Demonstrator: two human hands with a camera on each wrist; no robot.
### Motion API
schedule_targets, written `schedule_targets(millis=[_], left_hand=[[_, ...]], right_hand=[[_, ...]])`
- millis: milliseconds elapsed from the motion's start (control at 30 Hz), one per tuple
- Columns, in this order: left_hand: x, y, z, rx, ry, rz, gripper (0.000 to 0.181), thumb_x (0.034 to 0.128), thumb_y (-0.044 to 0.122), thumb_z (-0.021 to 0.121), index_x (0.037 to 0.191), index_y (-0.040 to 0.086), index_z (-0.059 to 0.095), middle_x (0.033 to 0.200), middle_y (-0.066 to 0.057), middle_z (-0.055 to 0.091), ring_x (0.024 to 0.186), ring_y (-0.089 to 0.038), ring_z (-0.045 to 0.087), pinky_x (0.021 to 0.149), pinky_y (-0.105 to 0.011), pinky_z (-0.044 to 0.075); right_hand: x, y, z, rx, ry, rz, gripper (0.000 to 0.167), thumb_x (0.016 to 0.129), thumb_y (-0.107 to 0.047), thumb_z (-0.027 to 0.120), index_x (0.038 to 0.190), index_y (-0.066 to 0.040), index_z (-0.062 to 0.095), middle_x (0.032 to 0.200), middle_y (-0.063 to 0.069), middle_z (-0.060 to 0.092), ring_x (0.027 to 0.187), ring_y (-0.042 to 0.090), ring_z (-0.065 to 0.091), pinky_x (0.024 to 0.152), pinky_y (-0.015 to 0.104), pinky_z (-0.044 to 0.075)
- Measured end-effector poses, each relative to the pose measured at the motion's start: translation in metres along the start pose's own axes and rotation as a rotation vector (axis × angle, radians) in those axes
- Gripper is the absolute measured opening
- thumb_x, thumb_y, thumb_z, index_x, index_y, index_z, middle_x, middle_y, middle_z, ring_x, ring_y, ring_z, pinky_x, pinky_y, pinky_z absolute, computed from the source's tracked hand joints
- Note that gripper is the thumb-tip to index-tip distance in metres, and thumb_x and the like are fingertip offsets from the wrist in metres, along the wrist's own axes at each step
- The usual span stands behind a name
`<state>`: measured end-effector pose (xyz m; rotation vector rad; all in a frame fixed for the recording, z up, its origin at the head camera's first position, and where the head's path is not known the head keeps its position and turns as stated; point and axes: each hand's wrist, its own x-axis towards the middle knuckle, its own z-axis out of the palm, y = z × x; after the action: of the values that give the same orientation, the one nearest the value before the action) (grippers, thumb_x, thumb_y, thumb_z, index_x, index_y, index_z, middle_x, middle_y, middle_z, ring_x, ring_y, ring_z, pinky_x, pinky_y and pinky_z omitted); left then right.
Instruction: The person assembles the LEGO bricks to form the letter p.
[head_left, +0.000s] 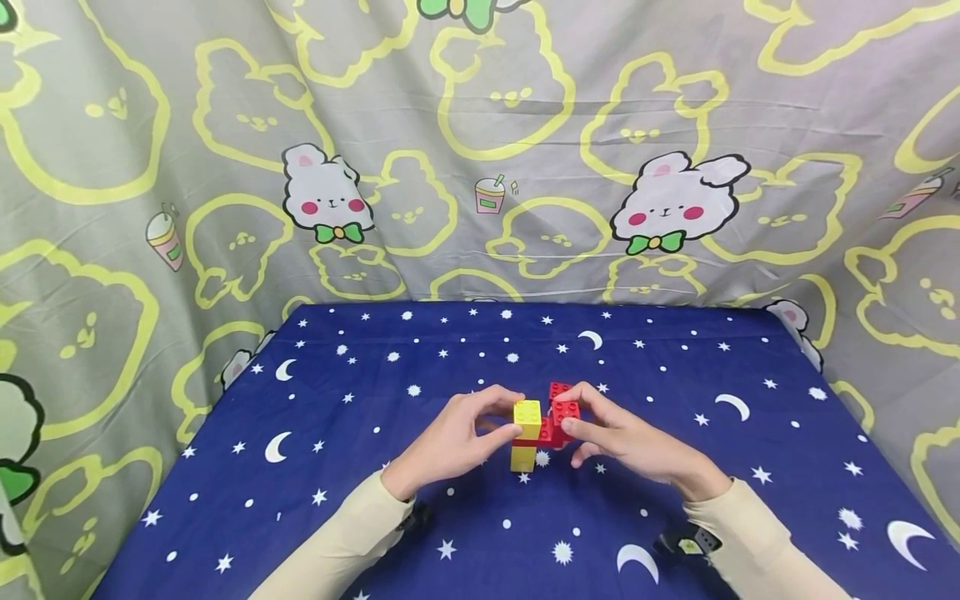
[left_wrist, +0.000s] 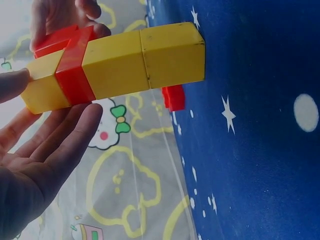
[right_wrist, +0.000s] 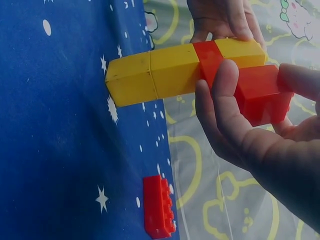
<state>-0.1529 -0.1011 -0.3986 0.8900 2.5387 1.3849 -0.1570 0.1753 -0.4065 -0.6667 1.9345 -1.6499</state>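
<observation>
A column of yellow blocks (left_wrist: pixel 172 57) stands on the table, with a red brick (left_wrist: pixel 76 65) lying crosswise between its lower part and the yellow block on top (head_left: pixel 527 418). My left hand (head_left: pixel 461 435) pinches that top block between thumb and fingers. On the right, my right hand (head_left: pixel 637 437) grips a red block (right_wrist: pixel 262 95) that sits over the crosswise brick's right end; whether the two are pressed fully together I cannot tell. Behind the right fingers, another red studded brick (right_wrist: pixel 157 207) lies on the table, apart from the column.
A dark blue cloth (head_left: pixel 420 358) with white stars and moons covers the table. Behind and at both sides hangs a grey curtain (head_left: pixel 405 108) with yellow-outlined cartoon figures. Dark straps or devices (head_left: pixel 693 542) sit at the wrists.
</observation>
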Motion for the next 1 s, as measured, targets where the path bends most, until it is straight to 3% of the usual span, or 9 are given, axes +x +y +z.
schedule_targets(millis=[400, 600, 800, 1000], left_hand=[[0.0, 0.0008, -0.0003, 0.001, -0.004, -0.005, 0.037, 0.0976, 0.023, 0.072, 0.133, 0.015, 0.063, 0.127, 0.003, 0.07, 0.11, -0.008, 0.069, 0.094, -0.033, 0.058], [0.0, 0.0009, -0.0006, 0.004, -0.004, -0.004, 0.036, 0.0975, 0.023, 0.072, 0.132, 0.016, 0.063, 0.126, 0.003, 0.07, 0.109, -0.008, 0.069, 0.093, -0.03, 0.058], [-0.0004, 0.0013, -0.0013, 0.004, -0.001, -0.009, 0.037, 0.0977, 0.022, 0.072, 0.132, 0.015, 0.063, 0.126, 0.003, 0.07, 0.109, -0.008, 0.069, 0.091, -0.023, 0.056], [-0.0001, 0.0006, -0.0009, 0.002, 0.004, -0.004, 0.037, 0.0972, 0.022, 0.072, 0.132, 0.014, 0.063, 0.125, 0.002, 0.071, 0.108, -0.008, 0.069, 0.092, -0.03, 0.059]], right_hand=[[-0.0008, -0.0017, -0.0006, 0.008, 0.034, 0.03, 0.041, 0.107, -0.022, 0.056, 0.139, -0.002, 0.04, 0.14, 0.022, 0.039, 0.11, 0.04, 0.06, 0.085, 0.048, 0.061], [-0.0012, -0.0041, -0.0002, -0.049, 0.051, 0.012, 0.036, 0.106, -0.022, 0.057, 0.136, -0.006, 0.045, 0.138, 0.022, 0.042, 0.108, 0.038, 0.061, 0.087, 0.055, 0.058], [0.0017, -0.0017, 0.0013, -0.032, 0.061, 0.036, 0.037, 0.107, -0.026, 0.055, 0.139, -0.012, 0.044, 0.14, 0.02, 0.045, 0.116, 0.037, 0.06, 0.091, 0.058, 0.056], [0.001, -0.0029, 0.0014, -0.12, 0.1, 0.057, 0.044, 0.107, -0.033, 0.055, 0.144, -0.01, 0.047, 0.134, 0.019, 0.057, 0.117, 0.03, 0.063, 0.093, 0.044, 0.058]])
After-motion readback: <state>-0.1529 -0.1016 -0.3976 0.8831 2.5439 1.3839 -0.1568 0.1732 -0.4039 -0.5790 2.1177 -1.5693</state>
